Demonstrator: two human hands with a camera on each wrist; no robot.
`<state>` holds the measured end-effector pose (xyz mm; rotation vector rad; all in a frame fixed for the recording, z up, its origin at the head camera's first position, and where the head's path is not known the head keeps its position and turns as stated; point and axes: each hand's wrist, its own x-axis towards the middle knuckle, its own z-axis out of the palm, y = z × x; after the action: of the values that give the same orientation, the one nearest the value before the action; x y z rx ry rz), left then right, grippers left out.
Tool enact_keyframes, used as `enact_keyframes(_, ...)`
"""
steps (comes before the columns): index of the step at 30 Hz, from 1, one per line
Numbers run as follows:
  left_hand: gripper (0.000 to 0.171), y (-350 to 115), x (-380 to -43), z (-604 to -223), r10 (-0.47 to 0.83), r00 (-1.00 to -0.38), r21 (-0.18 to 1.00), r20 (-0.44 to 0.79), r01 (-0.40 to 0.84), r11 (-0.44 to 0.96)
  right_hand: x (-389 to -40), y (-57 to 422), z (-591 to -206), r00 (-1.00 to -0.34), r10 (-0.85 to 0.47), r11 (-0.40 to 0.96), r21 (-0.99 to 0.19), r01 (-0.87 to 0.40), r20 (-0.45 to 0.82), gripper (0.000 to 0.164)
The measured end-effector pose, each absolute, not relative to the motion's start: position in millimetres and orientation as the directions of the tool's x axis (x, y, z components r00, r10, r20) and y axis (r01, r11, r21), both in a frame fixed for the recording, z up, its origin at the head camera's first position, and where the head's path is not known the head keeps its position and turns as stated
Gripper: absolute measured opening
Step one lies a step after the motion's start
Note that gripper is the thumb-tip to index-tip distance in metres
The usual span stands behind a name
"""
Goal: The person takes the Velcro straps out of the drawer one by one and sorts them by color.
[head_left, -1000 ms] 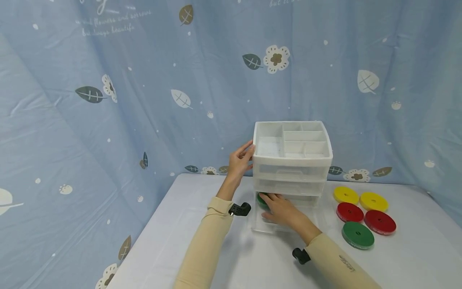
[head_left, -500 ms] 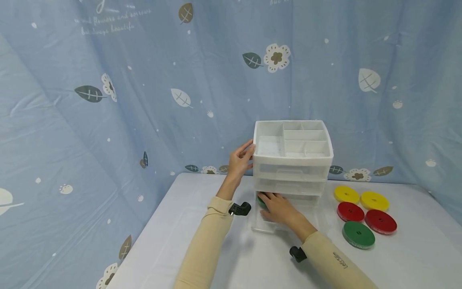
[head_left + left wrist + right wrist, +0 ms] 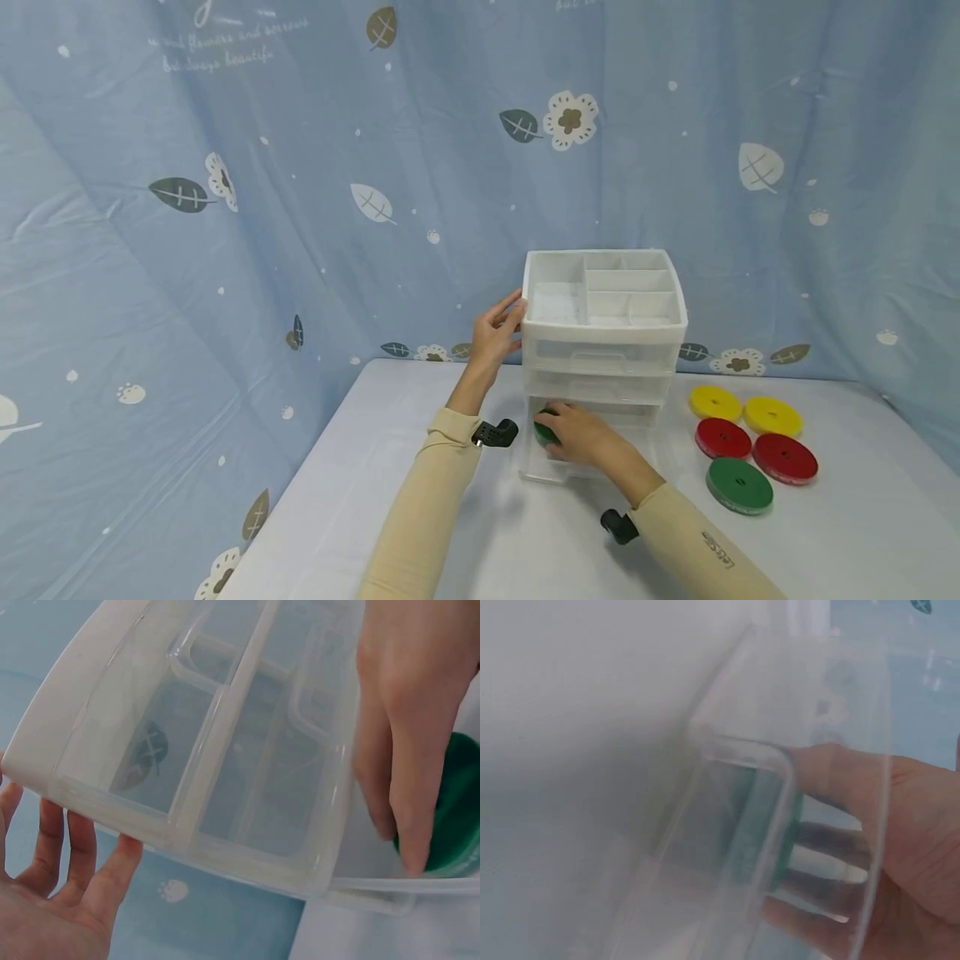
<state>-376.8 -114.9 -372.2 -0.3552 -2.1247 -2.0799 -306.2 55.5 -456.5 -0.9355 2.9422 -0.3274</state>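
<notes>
A white drawer unit [image 3: 603, 335] with clear drawers stands at the back of the table, its bottom drawer [image 3: 551, 471] pulled out. My left hand [image 3: 491, 342] rests its fingertips on the unit's left side, fingers spread, as the left wrist view also shows. Inside the bottom drawer, my right hand [image 3: 585, 435] grips a green ribbon roll [image 3: 545, 432] near the left wall. Through the clear drawer front in the right wrist view, the thumb and fingers [image 3: 829, 889] sit about the green roll [image 3: 761, 817]. The hand hides part of the roll in the head view.
Right of the unit lie two yellow rolls [image 3: 715, 403], two red rolls [image 3: 784, 458] and another green roll [image 3: 739, 486] on the white tabletop [image 3: 360, 500]. The unit's top tray [image 3: 557, 298] has several compartments. A blue patterned curtain [image 3: 435, 150] hangs behind and at the left.
My right hand's fingers have curled in around the green roll, having lain flatter over it before. More of the roll shows now. The left hand stays against the unit.
</notes>
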Motion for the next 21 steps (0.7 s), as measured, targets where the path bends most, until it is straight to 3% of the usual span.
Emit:
enact_keyframes(10,0.036,-116.5,-376.2,-373.7,0.079,-0.960,0.963,0.268,0.268,-0.012,-303.4,51.7,-447.9,-0.864,-0.502,0.810,-0.369,-0.455,-0.035,0.051)
enact_keyframes(21,0.039,-115.8,-376.9,-372.5,0.071,-0.958,0.961,0.277,0.277,-0.005,-304.5,52.5,-448.3,-0.870,-0.493,0.812,-0.371,-0.451,-0.020,0.051)
